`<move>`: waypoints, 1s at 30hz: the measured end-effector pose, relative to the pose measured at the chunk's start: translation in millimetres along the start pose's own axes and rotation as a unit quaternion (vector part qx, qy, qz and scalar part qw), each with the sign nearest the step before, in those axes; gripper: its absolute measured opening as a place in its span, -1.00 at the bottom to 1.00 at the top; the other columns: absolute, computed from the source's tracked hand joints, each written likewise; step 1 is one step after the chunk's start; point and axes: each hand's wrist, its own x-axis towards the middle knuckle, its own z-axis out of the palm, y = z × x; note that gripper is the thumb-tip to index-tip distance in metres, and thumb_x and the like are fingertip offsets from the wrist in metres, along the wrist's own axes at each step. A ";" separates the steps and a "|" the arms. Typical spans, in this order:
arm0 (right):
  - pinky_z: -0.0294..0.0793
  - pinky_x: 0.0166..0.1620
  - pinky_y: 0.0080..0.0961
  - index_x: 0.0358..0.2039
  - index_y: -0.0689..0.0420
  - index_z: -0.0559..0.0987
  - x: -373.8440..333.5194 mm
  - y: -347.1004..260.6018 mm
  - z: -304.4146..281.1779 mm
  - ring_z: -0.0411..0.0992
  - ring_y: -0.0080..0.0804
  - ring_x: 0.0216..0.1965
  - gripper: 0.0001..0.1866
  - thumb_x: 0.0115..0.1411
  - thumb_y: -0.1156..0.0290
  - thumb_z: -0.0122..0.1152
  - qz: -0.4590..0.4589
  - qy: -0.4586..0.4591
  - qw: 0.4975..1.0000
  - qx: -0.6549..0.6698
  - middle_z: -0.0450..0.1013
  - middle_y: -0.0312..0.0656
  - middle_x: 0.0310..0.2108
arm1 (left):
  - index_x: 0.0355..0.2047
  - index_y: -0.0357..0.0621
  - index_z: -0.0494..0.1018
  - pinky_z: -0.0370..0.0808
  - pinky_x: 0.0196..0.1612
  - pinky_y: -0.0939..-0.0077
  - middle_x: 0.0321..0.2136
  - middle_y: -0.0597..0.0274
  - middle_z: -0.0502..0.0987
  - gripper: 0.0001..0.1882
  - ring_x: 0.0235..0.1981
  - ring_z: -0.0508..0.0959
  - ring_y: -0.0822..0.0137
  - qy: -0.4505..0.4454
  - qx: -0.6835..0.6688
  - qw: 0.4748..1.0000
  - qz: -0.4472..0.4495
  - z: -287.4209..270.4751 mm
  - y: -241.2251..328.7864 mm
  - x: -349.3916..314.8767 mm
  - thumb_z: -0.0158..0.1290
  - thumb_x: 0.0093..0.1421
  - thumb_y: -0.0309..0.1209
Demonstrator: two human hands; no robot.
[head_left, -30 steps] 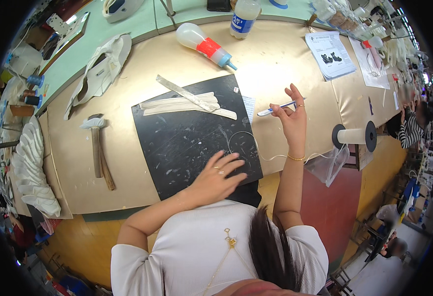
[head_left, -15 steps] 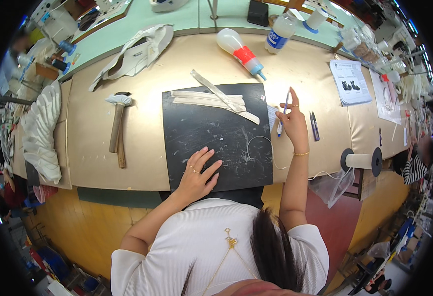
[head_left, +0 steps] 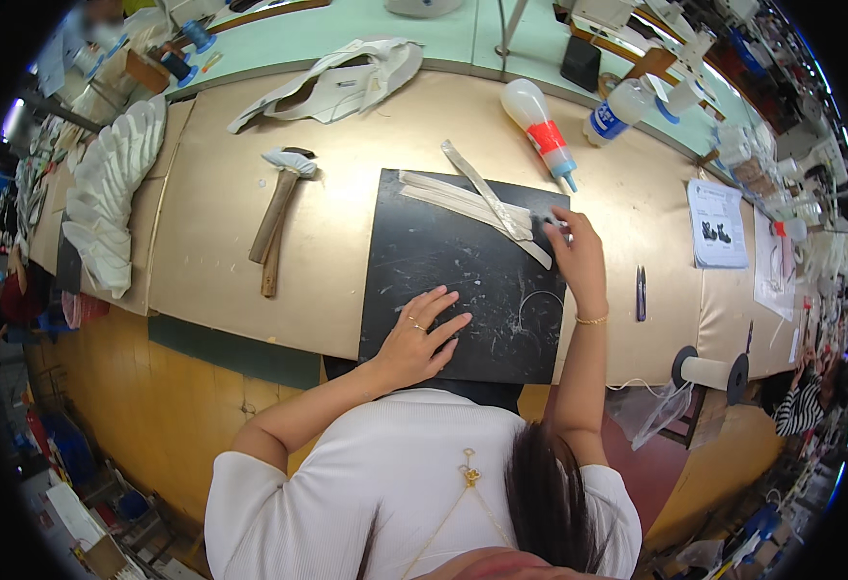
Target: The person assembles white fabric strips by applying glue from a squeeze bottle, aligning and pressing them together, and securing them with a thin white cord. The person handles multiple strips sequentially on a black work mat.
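My left hand (head_left: 414, 343) lies on the near left part of a black board (head_left: 453, 309), its fingers spread and nothing in them. At the board's far right corner my right hand (head_left: 579, 253) has its fingers bent together. A small dark patch shows at its fingertips, and what they grip is too unclear to name. Left of those fingertips, several pale flat strips (head_left: 463, 201) lie on the board, one crossing over the others. A thin white loop of cord (head_left: 524, 314) rests near the board's right edge.
A hammer (head_left: 279, 217) lies to the left, beyond it a white cut piece (head_left: 347, 82). Stacked white pieces (head_left: 105, 213) stand far left. A squeeze bottle (head_left: 540, 130), a water bottle (head_left: 622, 111), printed sheets (head_left: 716, 227), thread snips (head_left: 641, 295) and a spool (head_left: 709, 374) are rightward.
My right hand has moved to the board's far right corner. The pen it held and the paper beside the board no longer show. My left hand stays on the board; the view has shifted.
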 end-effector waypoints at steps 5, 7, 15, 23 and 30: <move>0.54 -0.10 -0.21 -0.09 0.16 0.65 76.1 -35.3 63.6 0.56 -0.06 -0.22 -0.71 0.21 0.33 0.29 -0.182 0.023 0.977 -0.106 0.59 -0.05 -0.28 | 0.18 0.03 0.43 0.23 0.33 -0.09 0.28 0.01 0.26 -0.46 0.36 0.23 -0.06 -0.011 0.012 1.000 0.012 0.1 0.6 1.5 0.22 0.16 -0.46; 0.55 -0.09 -0.22 -0.08 0.14 0.66 105.7 -46.9 82.5 0.57 -0.04 -0.22 -0.66 0.14 0.30 0.35 -0.152 -0.005 0.980 -0.129 0.61 -0.04 -0.32 | 0.18 0.02 0.43 0.24 0.33 -0.06 0.28 0.00 0.26 -0.46 0.36 0.23 -0.06 0.000 0.007 1.000 0.009 0.2 0.4 1.9 0.21 0.16 -0.47; 0.56 -0.23 -0.46 -0.21 0.22 0.67 123.0 -53.8 63.7 0.61 -0.37 -0.36 -0.65 -0.01 0.34 0.47 -0.047 -0.069 0.995 0.056 0.63 -0.11 -0.41 | 0.18 -0.05 0.43 0.30 0.31 0.08 0.29 -0.07 0.26 -0.48 0.32 0.31 -0.08 0.060 -0.018 0.998 -0.027 4.8 0.1 -2.9 0.18 0.18 -0.50; 0.46 -0.25 -0.65 -0.25 0.19 0.57 46.4 -63.4 -24.4 0.52 -0.60 -0.37 -0.81 0.19 0.45 0.40 -0.044 -0.015 0.963 0.264 0.58 -0.28 -0.39 | 0.16 -0.08 0.44 0.32 0.28 0.11 0.24 -0.04 0.32 -0.49 0.22 0.38 -0.09 0.062 -0.118 0.988 -0.083 -2.1 -1.7 6.4 0.19 0.18 -0.45; 0.52 -0.19 -0.61 -0.17 0.21 0.51 21.1 -80.1 -59.2 0.61 -0.41 -0.18 -0.79 0.24 0.46 0.33 -0.051 -0.058 0.949 0.305 0.61 -0.17 -0.28 | 0.23 -0.13 0.37 0.32 0.28 0.22 0.27 -0.04 0.28 -0.46 0.25 0.35 -0.05 0.158 -0.098 0.981 -0.057 -15.8 -21.0 87.1 0.18 0.23 -0.48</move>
